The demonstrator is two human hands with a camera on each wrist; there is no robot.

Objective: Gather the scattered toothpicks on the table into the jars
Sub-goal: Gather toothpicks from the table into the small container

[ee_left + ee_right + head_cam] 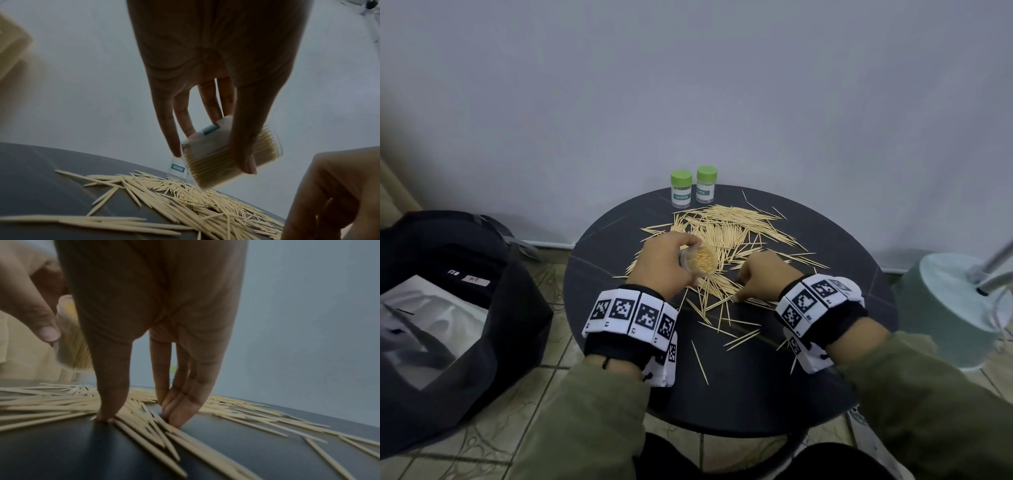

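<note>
The left hand [664,263] grips an open jar [700,262] (packed, tilted) above the surface [756,394]. Loose toothpicks [726,226] spread toward twelve o'clock, near two capped jars [681,189]. The right hand [763,277], fingers straight, presses toothpicks just right of centre.

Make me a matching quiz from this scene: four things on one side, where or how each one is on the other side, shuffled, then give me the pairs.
Things
1. open jar
2. green-lidded jars
3. loose toothpicks
4. right hand

States
A. reaching down to the table amid the pile
B. standing upright at the table's far edge
C. tilted, gripped by the left hand
D. lying scattered across the dark tabletop

Pairs: 1-C, 2-B, 3-D, 4-A
</note>
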